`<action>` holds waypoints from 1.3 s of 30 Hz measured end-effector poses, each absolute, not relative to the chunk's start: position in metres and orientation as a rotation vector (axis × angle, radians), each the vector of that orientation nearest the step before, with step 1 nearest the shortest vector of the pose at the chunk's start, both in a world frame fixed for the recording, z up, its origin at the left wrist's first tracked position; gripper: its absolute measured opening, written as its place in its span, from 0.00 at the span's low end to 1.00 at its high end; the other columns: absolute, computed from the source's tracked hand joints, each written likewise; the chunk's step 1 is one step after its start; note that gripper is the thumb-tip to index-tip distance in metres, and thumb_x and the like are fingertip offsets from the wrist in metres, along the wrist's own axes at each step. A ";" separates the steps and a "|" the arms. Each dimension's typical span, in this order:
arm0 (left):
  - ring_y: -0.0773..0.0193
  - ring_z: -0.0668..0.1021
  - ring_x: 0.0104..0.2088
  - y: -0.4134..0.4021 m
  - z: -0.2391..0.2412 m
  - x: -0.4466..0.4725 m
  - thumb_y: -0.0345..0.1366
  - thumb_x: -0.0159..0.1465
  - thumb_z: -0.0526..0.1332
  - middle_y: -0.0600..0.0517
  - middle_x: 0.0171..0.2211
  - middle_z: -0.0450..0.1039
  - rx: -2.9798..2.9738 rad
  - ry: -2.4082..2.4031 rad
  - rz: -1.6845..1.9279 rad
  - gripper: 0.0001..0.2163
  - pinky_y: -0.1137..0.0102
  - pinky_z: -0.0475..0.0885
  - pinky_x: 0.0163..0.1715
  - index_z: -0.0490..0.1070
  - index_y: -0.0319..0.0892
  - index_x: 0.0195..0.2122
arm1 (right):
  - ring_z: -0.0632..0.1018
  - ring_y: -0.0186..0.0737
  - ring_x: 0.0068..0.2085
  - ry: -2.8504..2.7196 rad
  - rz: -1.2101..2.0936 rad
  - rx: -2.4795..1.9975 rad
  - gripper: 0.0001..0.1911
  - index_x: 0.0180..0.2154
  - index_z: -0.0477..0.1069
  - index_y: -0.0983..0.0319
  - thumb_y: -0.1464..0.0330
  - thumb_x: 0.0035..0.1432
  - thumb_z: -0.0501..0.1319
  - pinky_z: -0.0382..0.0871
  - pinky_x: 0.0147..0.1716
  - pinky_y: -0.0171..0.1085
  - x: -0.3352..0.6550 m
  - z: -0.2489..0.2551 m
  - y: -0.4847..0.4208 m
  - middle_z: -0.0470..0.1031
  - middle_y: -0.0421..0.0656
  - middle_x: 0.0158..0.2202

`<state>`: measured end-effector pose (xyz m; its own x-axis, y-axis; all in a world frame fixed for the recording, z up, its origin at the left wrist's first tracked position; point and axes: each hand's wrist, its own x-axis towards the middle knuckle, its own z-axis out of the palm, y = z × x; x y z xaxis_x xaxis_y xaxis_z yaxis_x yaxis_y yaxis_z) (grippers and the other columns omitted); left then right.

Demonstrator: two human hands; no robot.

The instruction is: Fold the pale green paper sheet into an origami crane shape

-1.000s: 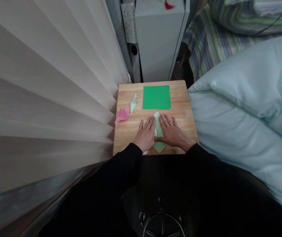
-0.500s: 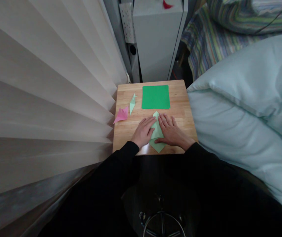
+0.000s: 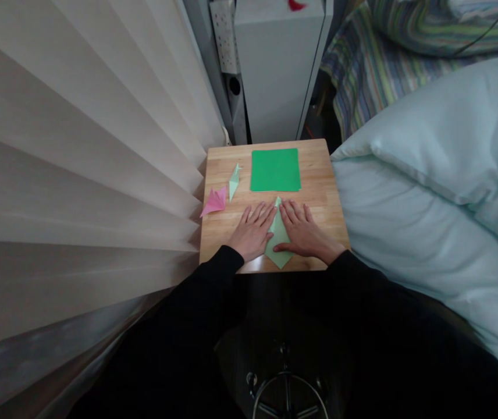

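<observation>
A pale green sheet of folded origami paper (image 3: 280, 235) lies flat near the front edge of the small wooden table (image 3: 319, 174), a narrow tip pointing away from me. My left hand (image 3: 252, 231) presses on its left side, fingers stretched out and flat. On the right side, my right hand (image 3: 302, 230) lies with fingers spread, its thumb across the lower part of the paper. Parts of both side edges are hidden under my hands.
A stack of bright green paper (image 3: 276, 170) lies at the back of the table. A pale green folded paper piece (image 3: 234, 183) and a pink folded paper piece (image 3: 215, 200) are at the left. A pleated curtain (image 3: 100, 174) borders the left, pale bedding (image 3: 406, 192) the right, a white cabinet (image 3: 277, 75) the back.
The paper's left part is now folded in, making its far tip narrower. My left hand has shifted slightly and lies flatter with its fingers more spread; my right hand stays nearly in place.
</observation>
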<state>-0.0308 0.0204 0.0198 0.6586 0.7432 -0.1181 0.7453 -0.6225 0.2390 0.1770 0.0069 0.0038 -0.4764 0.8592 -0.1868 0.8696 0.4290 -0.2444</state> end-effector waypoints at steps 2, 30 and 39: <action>0.49 0.47 0.77 0.019 0.019 -0.030 0.40 0.73 0.51 0.44 0.76 0.49 2.623 1.208 -0.008 0.32 0.47 0.42 0.74 0.46 0.37 0.76 | 0.43 0.67 0.76 2.623 -0.484 1.600 0.60 0.74 0.44 0.79 0.36 0.62 0.49 0.39 0.71 0.66 0.177 0.004 0.007 0.39 0.66 0.76; 0.47 0.42 0.77 0.008 0.020 -0.017 0.45 0.74 0.49 0.45 0.78 0.41 2.623 1.337 -0.080 0.34 0.40 0.38 0.73 0.42 0.36 0.76 | 0.45 0.68 0.76 2.688 -0.443 1.633 0.60 0.74 0.45 0.76 0.34 0.61 0.47 0.39 0.71 0.66 0.177 -0.009 0.007 0.42 0.65 0.76; 0.47 0.44 0.77 0.010 0.023 -0.017 0.46 0.73 0.50 0.46 0.78 0.42 2.602 1.330 -0.107 0.34 0.39 0.39 0.73 0.44 0.37 0.76 | 0.44 0.67 0.76 2.660 -0.482 1.607 0.60 0.74 0.46 0.77 0.35 0.61 0.50 0.39 0.71 0.67 0.178 -0.004 0.009 0.39 0.64 0.76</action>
